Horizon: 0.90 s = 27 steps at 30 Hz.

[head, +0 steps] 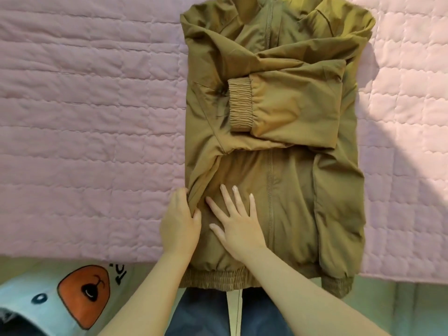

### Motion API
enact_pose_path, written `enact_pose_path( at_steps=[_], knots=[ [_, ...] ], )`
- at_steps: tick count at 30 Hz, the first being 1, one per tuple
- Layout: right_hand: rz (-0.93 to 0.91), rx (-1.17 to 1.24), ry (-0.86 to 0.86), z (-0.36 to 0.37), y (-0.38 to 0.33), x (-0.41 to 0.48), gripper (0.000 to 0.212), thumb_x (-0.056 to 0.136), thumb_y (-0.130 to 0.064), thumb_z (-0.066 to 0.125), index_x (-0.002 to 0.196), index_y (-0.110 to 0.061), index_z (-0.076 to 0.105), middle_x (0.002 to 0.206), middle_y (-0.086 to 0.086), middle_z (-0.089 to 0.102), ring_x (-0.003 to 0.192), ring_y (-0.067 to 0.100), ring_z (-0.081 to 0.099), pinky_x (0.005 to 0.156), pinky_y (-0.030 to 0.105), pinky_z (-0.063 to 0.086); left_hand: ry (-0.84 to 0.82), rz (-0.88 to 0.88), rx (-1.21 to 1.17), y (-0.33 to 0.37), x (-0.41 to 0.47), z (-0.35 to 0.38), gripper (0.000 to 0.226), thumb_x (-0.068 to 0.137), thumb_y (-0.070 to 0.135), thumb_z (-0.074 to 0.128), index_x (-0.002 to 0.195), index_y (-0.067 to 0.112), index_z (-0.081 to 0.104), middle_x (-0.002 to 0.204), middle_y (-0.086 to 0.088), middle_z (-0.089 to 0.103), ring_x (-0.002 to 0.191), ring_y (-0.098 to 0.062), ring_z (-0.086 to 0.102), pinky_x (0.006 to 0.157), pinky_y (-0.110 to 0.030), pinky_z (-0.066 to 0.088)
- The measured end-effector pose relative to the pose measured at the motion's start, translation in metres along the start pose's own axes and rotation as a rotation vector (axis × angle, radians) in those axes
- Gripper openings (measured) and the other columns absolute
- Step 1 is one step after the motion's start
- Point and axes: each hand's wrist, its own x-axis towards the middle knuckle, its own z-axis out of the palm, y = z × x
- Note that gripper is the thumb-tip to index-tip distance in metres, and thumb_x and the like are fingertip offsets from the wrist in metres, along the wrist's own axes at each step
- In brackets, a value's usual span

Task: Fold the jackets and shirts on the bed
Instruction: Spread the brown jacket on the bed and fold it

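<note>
An olive-brown jacket (291, 190) lies front up on the pink quilted bed cover (84, 117), zipper running down its middle. Both sides are folded inward. One sleeve lies across the chest with its ribbed cuff (240, 105) pointing left. My left hand (180, 224) grips the jacket's folded left edge near the hem, thumb on top of the fabric. Flat on the jacket's lower front, just left of the zipper, rests my right hand (237, 224) with its fingers spread. The collar end runs out of view at the top.
The bed's near edge runs along the bottom, with the jacket's elastic hem (218, 278) hanging slightly over it. A light blue cloth with an orange cartoon face (82, 294) sits at the bottom left. My blue trousers (206, 314) show below the hem.
</note>
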Motion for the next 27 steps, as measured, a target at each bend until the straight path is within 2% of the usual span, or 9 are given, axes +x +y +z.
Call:
enact_pose_path(
  at_steps=[4,8,11,14,17,19,21,23,27],
  knots=[
    [-0.045,-0.075,-0.061,0.023,-0.018,-0.02,0.057,0.096,-0.043,0.019,0.152,-0.034,0.018,0.162,0.007,0.006,0.149,0.03,0.005,0.115,0.061,0.011,-0.047,-0.073,0.039,-0.009,-0.034,0.0,0.047,0.078,0.014,0.071,0.116,0.019,0.044,0.108,0.0,0.055,0.085,-0.016,0.06,0.06,-0.036,0.054],
    [-0.109,-0.098,-0.135,0.036,-0.014,-0.042,0.057,0.096,-0.043,0.019,0.152,-0.034,0.017,0.162,0.006,0.007,0.148,0.031,0.006,0.115,0.061,0.013,-0.162,-0.233,0.067,-0.038,-0.069,-0.003,0.025,0.078,0.029,0.068,0.09,0.027,0.046,0.08,0.008,0.056,0.074,-0.02,0.062,0.061,-0.036,0.051],
    [-0.12,-0.07,-0.151,0.034,-0.021,-0.053,0.058,0.096,-0.038,0.02,0.153,-0.035,0.012,0.162,0.005,-0.001,0.148,0.03,-0.005,0.115,0.057,0.004,-0.16,-0.134,0.095,-0.037,-0.084,-0.006,0.016,0.078,0.02,0.064,0.088,0.024,0.053,0.078,0.007,0.059,0.074,-0.021,0.061,0.057,-0.032,0.046],
    [0.008,0.402,-0.183,0.022,-0.03,-0.053,0.062,0.095,-0.011,0.035,0.151,-0.034,0.022,0.162,-0.006,-0.003,0.144,0.012,-0.018,0.117,0.046,-0.01,-0.179,0.133,0.108,-0.02,-0.098,-0.004,0.033,0.069,0.005,0.068,0.096,0.016,0.053,0.084,0.0,0.055,0.066,-0.023,0.058,0.045,-0.032,0.044],
    [0.502,1.172,-0.042,-0.014,-0.043,-0.044,0.036,0.098,-0.014,0.038,0.125,-0.023,0.061,0.143,-0.002,0.05,0.14,0.015,0.032,0.117,0.039,0.023,-0.273,0.237,0.189,-0.006,-0.109,0.002,0.049,0.071,0.002,0.066,0.108,0.018,0.039,0.095,-0.001,0.047,0.069,-0.021,0.056,0.045,-0.032,0.044],
    [0.712,1.443,-0.003,-0.031,-0.041,-0.039,0.033,0.098,-0.037,0.046,0.106,-0.015,0.068,0.113,0.005,0.068,0.111,0.022,0.06,0.099,0.035,0.045,-0.367,0.255,0.276,-0.001,-0.113,0.009,0.057,0.077,0.008,0.061,0.124,0.02,0.031,0.107,-0.002,0.042,0.083,-0.022,0.057,0.052,-0.032,0.044],
    [0.668,1.336,-0.063,-0.032,-0.033,-0.042,0.036,0.091,-0.049,0.057,0.096,-0.016,0.068,0.094,0.001,0.071,0.093,0.017,0.066,0.083,0.028,0.051,-0.5,0.274,0.366,-0.001,-0.119,0.016,0.068,0.082,0.021,0.058,0.139,0.021,0.022,0.116,-0.003,0.038,0.092,-0.022,0.056,0.056,-0.031,0.04],
    [0.612,1.023,-0.163,-0.019,-0.024,-0.05,0.028,0.086,-0.041,0.067,0.079,-0.014,0.064,0.076,-0.001,0.069,0.077,0.014,0.065,0.07,0.029,0.05,-0.594,0.223,0.402,-0.004,-0.126,0.02,0.074,0.083,0.029,0.058,0.143,0.022,0.016,0.121,-0.003,0.035,0.094,-0.023,0.057,0.058,-0.031,0.04],
    [0.706,0.677,-0.376,0.005,-0.013,-0.066,0.027,0.079,-0.033,0.076,0.065,-0.018,0.058,0.072,0.002,0.071,0.076,0.019,0.069,0.076,0.038,0.056,-0.763,0.173,0.424,-0.018,-0.13,0.021,0.056,0.083,0.033,0.06,0.13,0.025,0.03,0.117,-0.001,0.044,0.09,-0.026,0.062,0.058,-0.032,0.039]
  ],
)
